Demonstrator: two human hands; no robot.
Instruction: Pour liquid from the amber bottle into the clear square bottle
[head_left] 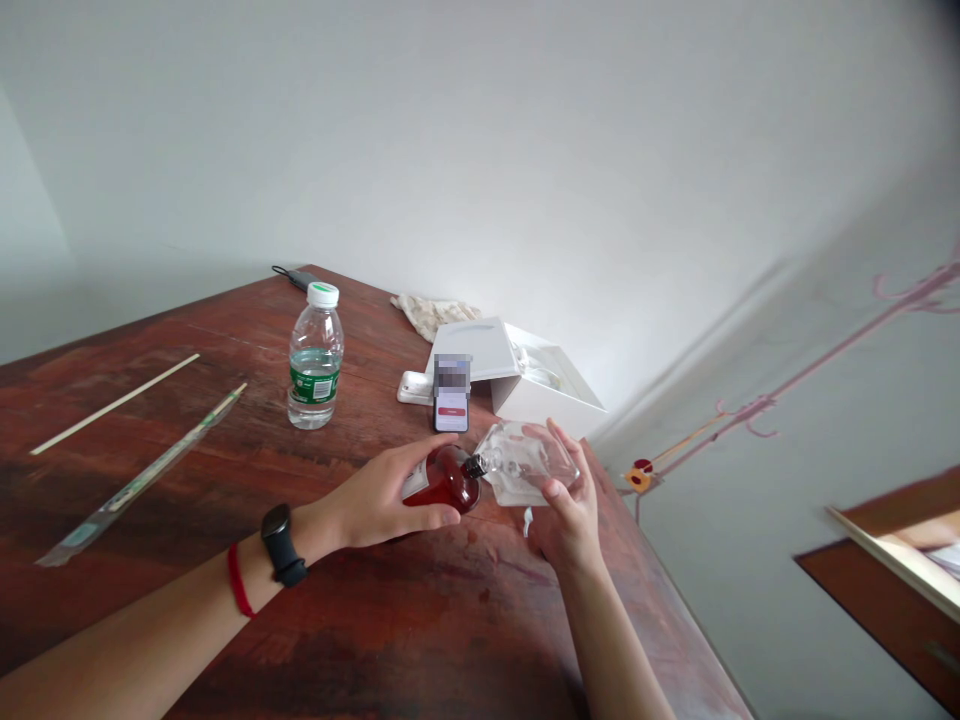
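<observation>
My left hand [375,500] wraps fingers & thumb round a red bottle [444,482], tipped w/ its neck at a clear glass vessel [525,462]. My right hand [571,510] cups that vessel from below, fingers curled. Both just above the table [225,450] edge, near a phone [451,394].

The phone [451,405] screen is blurred out, and the left hand [382,495] hides most of the red bottle [446,482].
</observation>
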